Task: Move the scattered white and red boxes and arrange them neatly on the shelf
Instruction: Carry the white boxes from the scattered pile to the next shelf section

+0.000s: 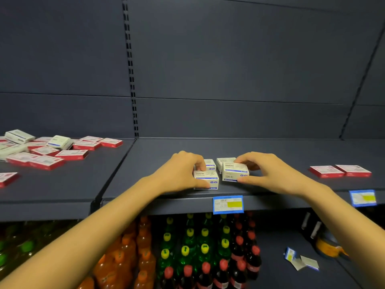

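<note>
Gripping stacked white cardboard boxes (206,180) in left hand (183,172), pinching a neighbouring white box (235,173) in right hand (264,172), close to the front of the dark grey metal shelf (270,148). Could topple or slip off if nudged forward.

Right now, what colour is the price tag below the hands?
Tag: blue-edged white, yellow patch; head view.

- Scattered boxes (52,149): on the shelf (166,147), left of frame.
- Centre boxes (235,174): near the shelf's front edge, left hand (181,170) and right hand (268,172) flanking them.
- Flat boxes (339,171): far right.
- Bottles (198,247): below the shelf.
</note>
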Motion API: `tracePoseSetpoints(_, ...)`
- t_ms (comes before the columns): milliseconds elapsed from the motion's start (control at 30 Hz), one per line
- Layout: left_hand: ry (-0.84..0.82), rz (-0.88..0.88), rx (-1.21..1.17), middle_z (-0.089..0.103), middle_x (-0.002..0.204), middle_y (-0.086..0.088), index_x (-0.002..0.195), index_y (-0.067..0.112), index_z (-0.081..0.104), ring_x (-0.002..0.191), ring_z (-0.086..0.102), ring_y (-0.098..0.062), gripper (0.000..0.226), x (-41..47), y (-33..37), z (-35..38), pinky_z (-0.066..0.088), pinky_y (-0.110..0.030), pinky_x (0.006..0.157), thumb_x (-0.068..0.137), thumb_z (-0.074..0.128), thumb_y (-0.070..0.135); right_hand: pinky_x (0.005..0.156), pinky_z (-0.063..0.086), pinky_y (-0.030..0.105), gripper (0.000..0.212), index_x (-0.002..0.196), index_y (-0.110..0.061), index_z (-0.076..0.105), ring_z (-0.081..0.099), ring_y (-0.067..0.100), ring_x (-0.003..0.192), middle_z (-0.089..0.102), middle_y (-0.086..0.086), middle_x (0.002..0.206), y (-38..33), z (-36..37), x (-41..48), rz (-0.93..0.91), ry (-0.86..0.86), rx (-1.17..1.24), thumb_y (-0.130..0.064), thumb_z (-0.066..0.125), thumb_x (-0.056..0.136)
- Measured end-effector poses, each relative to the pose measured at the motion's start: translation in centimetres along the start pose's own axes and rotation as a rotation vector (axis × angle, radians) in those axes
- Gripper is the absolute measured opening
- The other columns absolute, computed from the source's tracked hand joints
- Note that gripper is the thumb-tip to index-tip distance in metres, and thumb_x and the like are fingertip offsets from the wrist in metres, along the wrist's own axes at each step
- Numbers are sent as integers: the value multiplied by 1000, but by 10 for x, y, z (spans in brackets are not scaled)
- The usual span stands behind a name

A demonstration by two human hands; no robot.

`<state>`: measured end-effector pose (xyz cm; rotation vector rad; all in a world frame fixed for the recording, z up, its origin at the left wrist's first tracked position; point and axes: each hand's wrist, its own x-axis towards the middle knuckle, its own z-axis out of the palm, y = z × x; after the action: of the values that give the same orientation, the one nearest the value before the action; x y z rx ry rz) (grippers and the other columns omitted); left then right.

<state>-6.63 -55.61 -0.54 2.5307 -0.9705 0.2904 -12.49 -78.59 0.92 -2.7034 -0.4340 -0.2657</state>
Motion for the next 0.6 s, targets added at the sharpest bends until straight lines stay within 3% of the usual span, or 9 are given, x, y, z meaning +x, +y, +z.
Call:
tracePoseSetpoints(133,52,-20,-48,65,102,2,100,17,64,89,57,-14,39,-6,1,3,48,-28,79,71,74,41,92,51,35,38,114,-25,53,60,10,102,63,-8,115,6,5,5,-3,-19,31,-32,69,80)
tracePoseSetpoints(300,178,-34,-39,66,98,3,94,17,66,85,59,-13,29,-18,-5,-16,50,-33,83,78,67,41,91,46,37,36,108,-30,55,53,9,102,58,-13,116,5,5,11,-25,17,-118,-39,70,77)
tracePoseSetpoints(467,219,-107,142,67,103,0,100,15,65,91,59,-15,25,-46,-33,-57,49,-30,81,86,58,35,88,46,31,32,110,-36,56,52,2,99,53,-25,107,-34,-1,33,-156,109,-125,-43,65,80)
tracePoseSetpoints(600,237,-223,239,67,106,-4,103,13,64,94,59,-19,22,-81,-61,-89,48,-37,87,90,54,27,91,46,31,36,121,-34,53,53,3,104,56,-19,118,-76,15,58,-267,97,-139,-42,58,86)
